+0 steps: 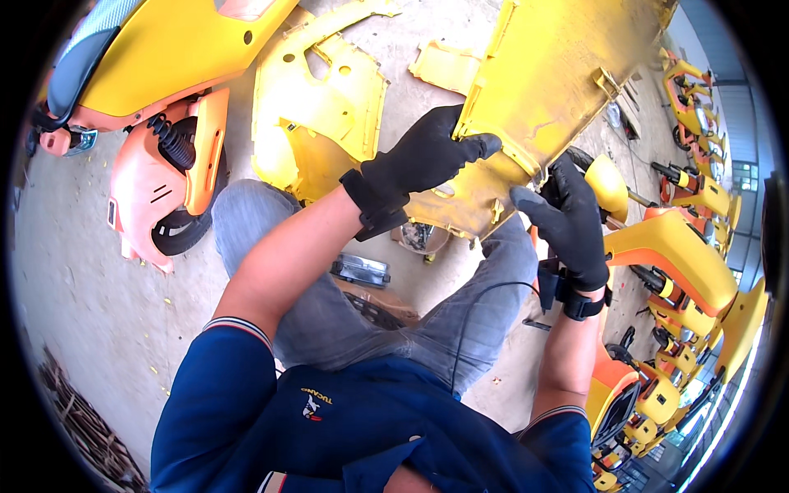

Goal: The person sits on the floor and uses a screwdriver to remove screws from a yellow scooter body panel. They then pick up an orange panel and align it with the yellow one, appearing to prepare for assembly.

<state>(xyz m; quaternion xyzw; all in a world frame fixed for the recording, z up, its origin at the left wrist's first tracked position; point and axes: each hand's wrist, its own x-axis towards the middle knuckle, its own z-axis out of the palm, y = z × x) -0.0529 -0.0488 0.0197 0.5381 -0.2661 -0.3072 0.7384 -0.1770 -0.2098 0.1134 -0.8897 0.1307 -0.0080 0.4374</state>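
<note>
A large yellow plastic body panel (534, 78) is held up in front of me, tilted, its inner side with clips and dark smudges toward me. My left hand (427, 156), in a black glove, closes on its left edge, the thumb lying over the inner face. On the lower right edge my right hand (567, 218), also in a black glove, grips with its thumb on the near side and fingers partly hidden. Behind and left of the panel, another yellow body panel (349, 94) rests on the floor. A smaller yellow piece (444, 67) lies beyond it.
At the left stands a yellow scooter (173, 53) with a pink-orange wheel cover (148, 189). A clear lamp unit (360, 269) lies between my legs. Yellow scooters (678, 345) line the right side. A black cable (464, 329) runs along my right leg.
</note>
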